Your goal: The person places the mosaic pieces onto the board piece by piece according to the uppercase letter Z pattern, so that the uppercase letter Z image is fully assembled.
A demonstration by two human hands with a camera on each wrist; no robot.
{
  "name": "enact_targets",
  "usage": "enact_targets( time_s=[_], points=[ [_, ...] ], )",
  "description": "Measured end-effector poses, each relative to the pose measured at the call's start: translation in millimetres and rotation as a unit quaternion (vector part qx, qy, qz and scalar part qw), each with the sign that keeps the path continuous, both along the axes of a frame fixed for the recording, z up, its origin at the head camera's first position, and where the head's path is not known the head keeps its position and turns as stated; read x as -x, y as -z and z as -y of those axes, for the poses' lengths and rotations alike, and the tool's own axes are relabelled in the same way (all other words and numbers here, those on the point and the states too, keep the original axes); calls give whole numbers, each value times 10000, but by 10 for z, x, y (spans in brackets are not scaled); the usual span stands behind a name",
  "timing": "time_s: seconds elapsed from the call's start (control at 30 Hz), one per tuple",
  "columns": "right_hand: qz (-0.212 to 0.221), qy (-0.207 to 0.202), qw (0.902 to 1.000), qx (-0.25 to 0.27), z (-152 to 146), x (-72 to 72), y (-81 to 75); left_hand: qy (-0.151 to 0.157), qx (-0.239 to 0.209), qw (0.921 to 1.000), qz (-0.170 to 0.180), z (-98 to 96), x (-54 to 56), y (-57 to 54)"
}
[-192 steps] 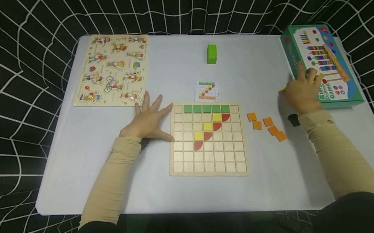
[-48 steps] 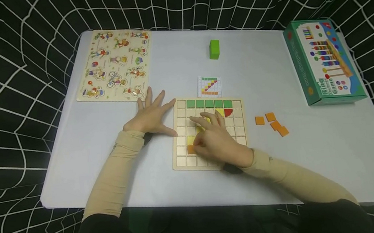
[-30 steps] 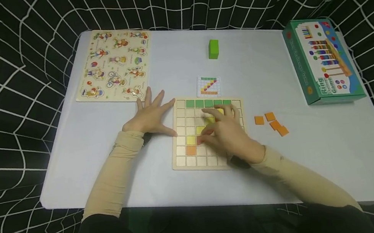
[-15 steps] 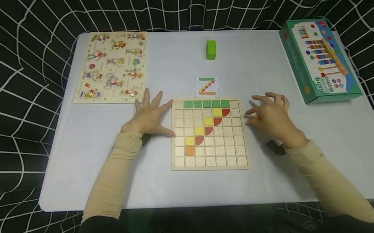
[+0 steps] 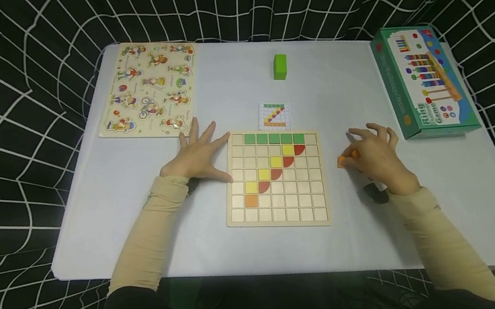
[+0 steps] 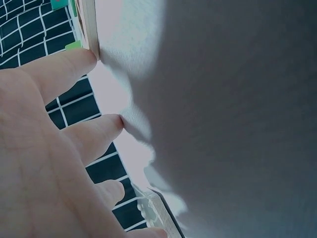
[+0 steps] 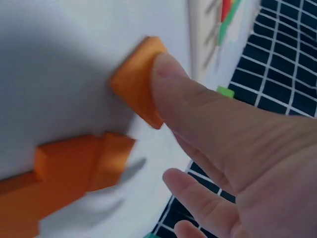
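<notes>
A wooden grid board (image 5: 298,200) lies on the table, with a row of green squares (image 5: 275,139), a diagonal of yellow squares (image 5: 264,174), red quarter-round pieces (image 5: 275,173) and one orange square (image 5: 251,201). My left hand (image 5: 197,155) is spread flat, its thumb and index fingertips at the board's left edge. To the right of the board, my right hand (image 5: 376,157) pinches a tilted orange square tile (image 7: 138,82); the thumb lies on its near face, and the finger behind it is hidden. More orange tiles (image 7: 69,171) lie beside that hand, mostly covered in the head view.
A small printed pattern card (image 5: 274,115) lies just above the board, and a green block (image 5: 280,66) stands behind it. The picture puzzle (image 5: 153,89) is at back left, close to my left fingers. A green game box (image 5: 427,83) sits at right.
The right hand went from beside the game box to the board and back to the loose orange tiles. A fourth yellow square and an orange square now sit on the board. Left hand stayed.
</notes>
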State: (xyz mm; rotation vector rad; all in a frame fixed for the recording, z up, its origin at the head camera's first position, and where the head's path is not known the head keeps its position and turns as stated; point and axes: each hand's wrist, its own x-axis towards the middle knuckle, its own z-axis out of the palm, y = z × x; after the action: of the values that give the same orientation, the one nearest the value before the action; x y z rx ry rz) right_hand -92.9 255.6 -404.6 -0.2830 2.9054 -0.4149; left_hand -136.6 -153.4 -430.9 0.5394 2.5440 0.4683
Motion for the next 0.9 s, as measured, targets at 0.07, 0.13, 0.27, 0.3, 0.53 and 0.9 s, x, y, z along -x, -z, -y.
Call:
enact_targets(
  time_s=[0.07, 0.13, 0.27, 0.3, 0.53, 0.9],
  points=[
    [-78, -13, 9998, 208, 31, 19, -29, -8, -6, 10000, 3, 10, -4, 3],
    [-182, -44, 9987, 481, 100, 45, -67, -16, -10, 10000, 11, 20, -5, 8],
    [-99, -184, 9959, 883, 341, 85, -150, -24, -7, 10000, 12, 29, -2, 17],
    [-39, -221, 9953, 944, 410, 85, -164, -16, 2, 10000, 8, 28, 0, 19],
    [186, -835, 9902, 1102, 921, -1, -127, 21, 1, 10000, -47, 2, 6, 6],
    [77, -1436, 9861, 838, 1468, -327, 76, 48, 56, 10000, -67, -5, 11, 4]
  ],
)
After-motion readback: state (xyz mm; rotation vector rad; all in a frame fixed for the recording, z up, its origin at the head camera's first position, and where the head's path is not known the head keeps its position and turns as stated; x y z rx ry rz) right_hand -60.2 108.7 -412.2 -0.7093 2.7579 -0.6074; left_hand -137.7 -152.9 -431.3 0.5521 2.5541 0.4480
